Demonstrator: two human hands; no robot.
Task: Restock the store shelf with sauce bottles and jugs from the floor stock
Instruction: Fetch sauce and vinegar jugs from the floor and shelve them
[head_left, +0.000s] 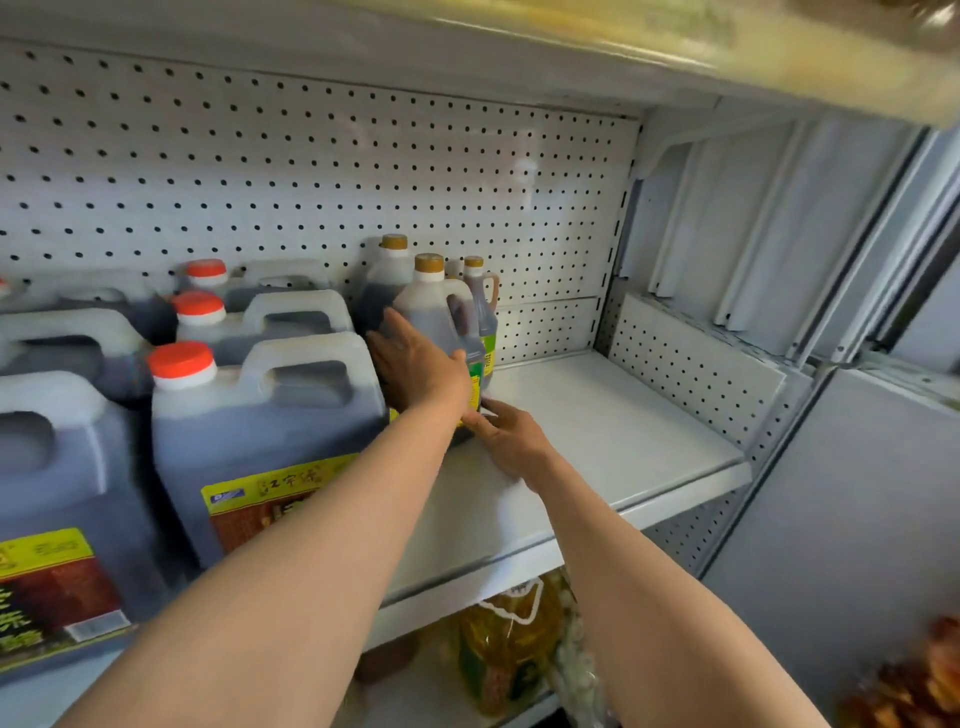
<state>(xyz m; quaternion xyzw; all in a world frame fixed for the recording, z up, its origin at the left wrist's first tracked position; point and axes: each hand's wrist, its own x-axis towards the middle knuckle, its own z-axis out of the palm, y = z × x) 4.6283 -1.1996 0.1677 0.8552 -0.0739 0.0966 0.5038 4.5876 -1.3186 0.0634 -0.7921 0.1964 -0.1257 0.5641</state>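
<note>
A dark sauce bottle (441, 312) with a gold cap and green label stands on the white shelf (613, 426). My left hand (415, 364) lies against its left side, thumb across the front. My right hand (506, 434) touches its base from the right, fingers straight. Two more gold-capped bottles (387, 275) (483, 296) stand behind it by the pegboard. Several large dark jugs with red caps (260, 415) fill the shelf's left side.
The white pegboard back wall (311, 171) and a pegboard side panel (691, 374) close in the shelf. Another shelf (675, 47) hangs overhead. Below, a yellow oil bottle (509, 644) and packaged goods (914, 680) sit on the lower level.
</note>
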